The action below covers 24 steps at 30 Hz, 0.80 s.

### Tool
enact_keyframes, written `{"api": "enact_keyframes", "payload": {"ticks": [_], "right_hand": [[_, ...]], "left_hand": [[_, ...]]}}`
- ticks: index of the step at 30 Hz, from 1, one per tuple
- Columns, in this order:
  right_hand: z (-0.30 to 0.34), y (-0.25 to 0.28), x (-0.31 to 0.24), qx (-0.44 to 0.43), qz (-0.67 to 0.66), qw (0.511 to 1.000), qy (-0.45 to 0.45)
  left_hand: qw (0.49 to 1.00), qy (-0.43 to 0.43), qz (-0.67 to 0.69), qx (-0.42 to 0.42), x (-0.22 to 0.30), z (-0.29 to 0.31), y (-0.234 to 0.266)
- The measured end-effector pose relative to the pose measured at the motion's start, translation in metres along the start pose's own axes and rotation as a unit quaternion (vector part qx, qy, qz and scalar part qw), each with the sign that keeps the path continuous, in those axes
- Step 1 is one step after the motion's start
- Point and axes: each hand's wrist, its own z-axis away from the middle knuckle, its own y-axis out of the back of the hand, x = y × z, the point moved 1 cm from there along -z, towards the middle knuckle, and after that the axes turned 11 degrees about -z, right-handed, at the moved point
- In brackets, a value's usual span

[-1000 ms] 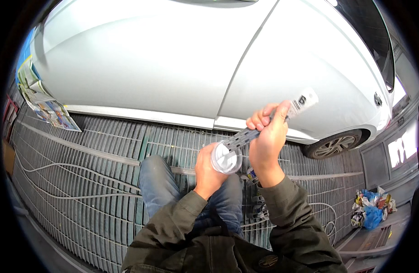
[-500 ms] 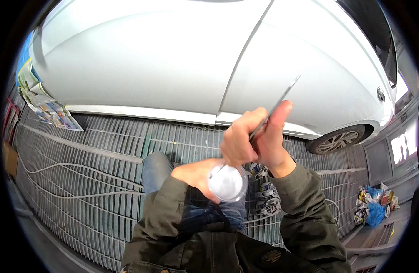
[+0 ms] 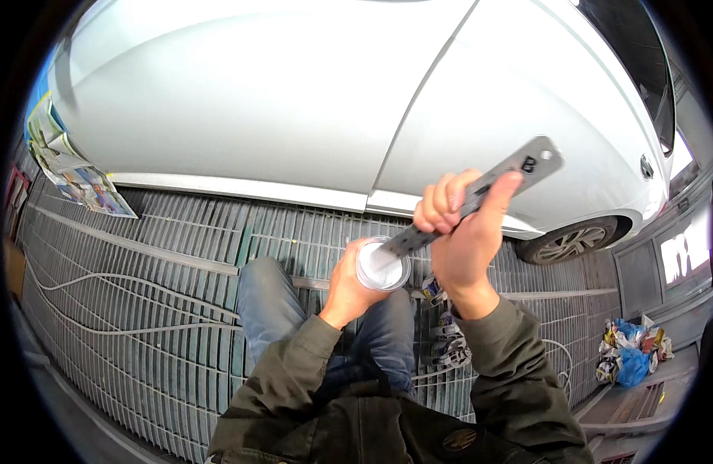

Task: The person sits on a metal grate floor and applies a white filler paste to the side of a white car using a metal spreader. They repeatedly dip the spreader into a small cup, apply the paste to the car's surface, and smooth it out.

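Note:
Above my knees, my left hand [image 3: 347, 284] is closed around a clear plastic cup [image 3: 403, 275] containing a white liquid [image 3: 378, 267]. A flat grey metal mixing stick [image 3: 539, 157], with a hole near its upper end and dark markings, slants down to the left into the cup. My right hand [image 3: 466, 246] grips it around the middle, thumb lying along its face. White coats the stick's lower end, and the tip is hidden in the liquid. Beyond both hands stands the white car [image 3: 263, 100], its door panels apart from the stick.
Underfoot is a metal floor grating [image 3: 132, 263], with a pale hose [image 3: 140, 334] looping across its left side. Printed paper masking [image 3: 78, 174] covers the car's left end. A wheel [image 3: 569, 241] is at right, near a heap of crumpled paper and blue plastic [image 3: 633, 359].
The cup has moved up and away from my body. The stick has turned from edge-on to show its broad face, and my right hand has shifted slightly right.

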Motion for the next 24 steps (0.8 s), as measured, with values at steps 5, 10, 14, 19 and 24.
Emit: {"api": "enact_keyframes", "payload": {"ticks": [5,10,14,19,24], "right_hand": [[0.021,0.028,0.021,-0.128,0.105,0.986,-0.02],[0.007,0.019,0.006,-0.092,0.045,0.995,0.017],[0.023,0.021,0.015,-0.111,0.068,0.991,-0.042],[0.026,0.024,0.018,-0.087,0.055,0.994,-0.027],[0.009,0.031,0.003,-0.025,0.005,1.0,-0.006]], "left_hand": [[0.998,0.056,0.041,0.004,0.01,-0.005,0.006],[0.998,0.001,0.055,0.016,0.003,-0.002,0.003],[0.999,-0.01,0.043,0.023,0.001,-0.005,0.005],[0.999,0.004,0.042,0.004,-0.001,0.0,-0.002],[0.996,-0.014,0.083,-0.011,0.003,-0.001,0.003]]}}
